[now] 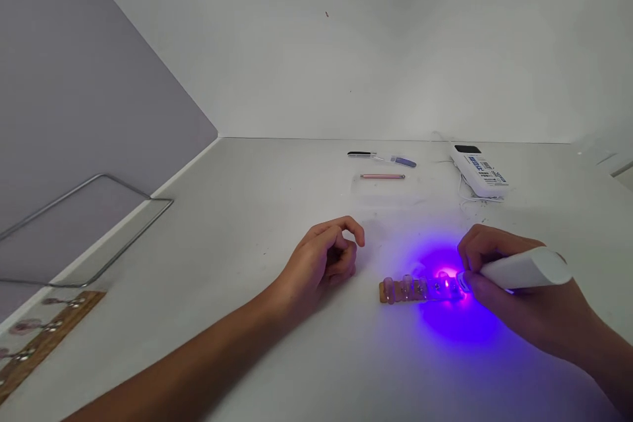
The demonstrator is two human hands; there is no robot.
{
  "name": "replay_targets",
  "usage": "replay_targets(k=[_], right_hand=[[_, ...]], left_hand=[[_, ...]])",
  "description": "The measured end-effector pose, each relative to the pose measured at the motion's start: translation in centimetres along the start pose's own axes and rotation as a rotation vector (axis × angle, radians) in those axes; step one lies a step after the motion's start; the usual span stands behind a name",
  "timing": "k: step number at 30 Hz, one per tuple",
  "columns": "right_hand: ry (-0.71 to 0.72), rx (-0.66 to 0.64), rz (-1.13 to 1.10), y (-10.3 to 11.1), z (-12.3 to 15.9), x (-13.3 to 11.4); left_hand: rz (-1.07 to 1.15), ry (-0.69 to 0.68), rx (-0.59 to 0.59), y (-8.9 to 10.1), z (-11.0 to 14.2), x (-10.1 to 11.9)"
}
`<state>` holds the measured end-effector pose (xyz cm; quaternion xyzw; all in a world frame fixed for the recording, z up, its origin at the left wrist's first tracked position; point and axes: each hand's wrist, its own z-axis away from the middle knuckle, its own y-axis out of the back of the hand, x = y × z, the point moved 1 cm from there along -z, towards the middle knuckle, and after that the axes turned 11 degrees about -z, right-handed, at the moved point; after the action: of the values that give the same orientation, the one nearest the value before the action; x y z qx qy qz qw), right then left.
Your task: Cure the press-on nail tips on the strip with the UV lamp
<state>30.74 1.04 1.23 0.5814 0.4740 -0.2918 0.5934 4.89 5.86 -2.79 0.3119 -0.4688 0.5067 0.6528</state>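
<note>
Right of centre on the bench (pixel 306 376): brown strip lengthwise across, beside the right grip

Head view. Brown strip (pixel 382 293) lies flat, long axis running roughly left–right, a row of clear nail tips (pixel 388 289) along it. Right hand (pixel 537 316) is the nearer: the strip extends leftward from its fingertips, its right end just beside them. Right grip is clamped around a white handheld UV lamp (pixel 527 268), head angled toward the strip; violet light (pixel 450 326) covers the strip's right part and the surface around it. Contact between lamp head and tips: cannot tell, glare.

Left hand (pixel 321 260) rests near the strip's left end, apart from it; fingers loosely curled, grip slightly apart, nothing seen held. Beyond both hands: pink pen-like tool (pixel 382 177) and white corded device (pixel 482 175).
</note>
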Motion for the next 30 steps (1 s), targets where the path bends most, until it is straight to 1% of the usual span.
replay_targets(k=[6,14,21,30], right_hand=[[0.015,-0.005,0.008,-0.03,-0.06,-0.16],[-0.013,0.0,-0.022,-0.06,-0.01,-0.1],[0.001,0.0,-0.016,-0.01,-0.04,-0.07],[0.007,-0.002,-0.011,-0.04,0.14,0.13]], left_hand=[[-0.016,-0.007,-0.011,0.01,0.13,0.14],[-0.022,-0.017,-0.034,0.3,-0.08,-0.19],[-0.001,-0.025,-0.078,0.15,-0.1,0.06],[0.012,-0.03,-0.089,-0.06,0.03,-0.17]])
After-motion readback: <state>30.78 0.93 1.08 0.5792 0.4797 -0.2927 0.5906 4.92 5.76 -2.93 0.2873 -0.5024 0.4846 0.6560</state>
